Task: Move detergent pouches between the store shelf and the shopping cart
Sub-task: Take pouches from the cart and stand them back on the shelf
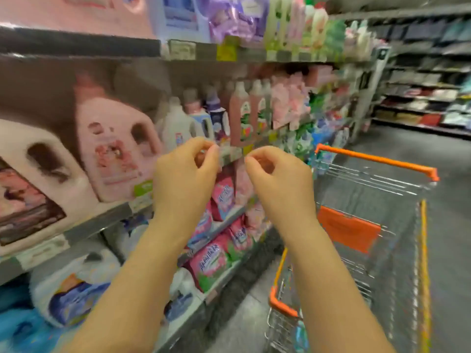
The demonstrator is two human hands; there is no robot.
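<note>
Both forearms reached up from below, the left hand (183,171) and right hand (275,174) side by side with fingers curled toward the thumbs, holding nothing visible. Pink detergent pouches (214,263) lay low on the store shelf (109,216) beyond the wrists; no pouch could be made out in the shopping cart (377,159) at right, so the transfer likely remained undone

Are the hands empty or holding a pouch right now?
Empty: left hand and right hand curl around nothing; pink pouches sit on the shelf.
</note>
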